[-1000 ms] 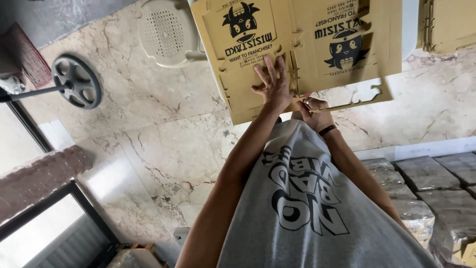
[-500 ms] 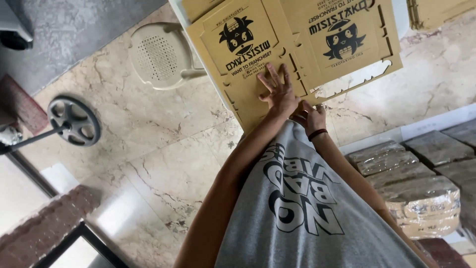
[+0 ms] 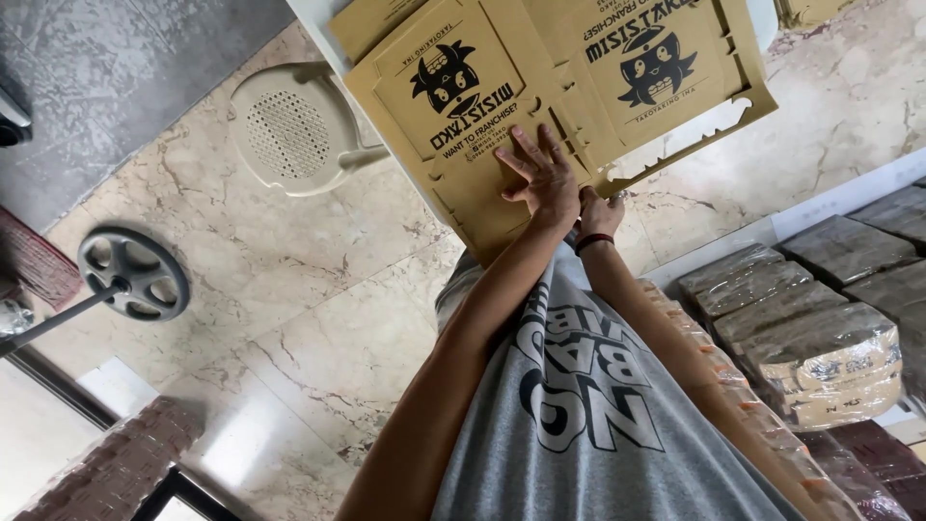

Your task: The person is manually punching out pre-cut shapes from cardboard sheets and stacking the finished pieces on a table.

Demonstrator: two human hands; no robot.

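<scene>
Left hand (image 3: pixel 540 178) pressed flat, fingers spread, on unfolded brown cardboard box blank (image 3: pixel 482 145). Right hand (image 3: pixel 600 214) grips blank's edge. Plastic-wrapped bundles (image 3: pixel 820 328) stacked nearby.

- The left hand (image 3: pixel 540 178) is held flat, fingers spread, arm stretched forward.
- The right hand (image 3: pixel 600 214) is curled just beside it, a dark band worn at the wrist.

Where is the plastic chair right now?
In the head view, the beige plastic chair stands on the marble floor at upper left, just left of the flat cardboard box blank that the left hand presses.
</scene>
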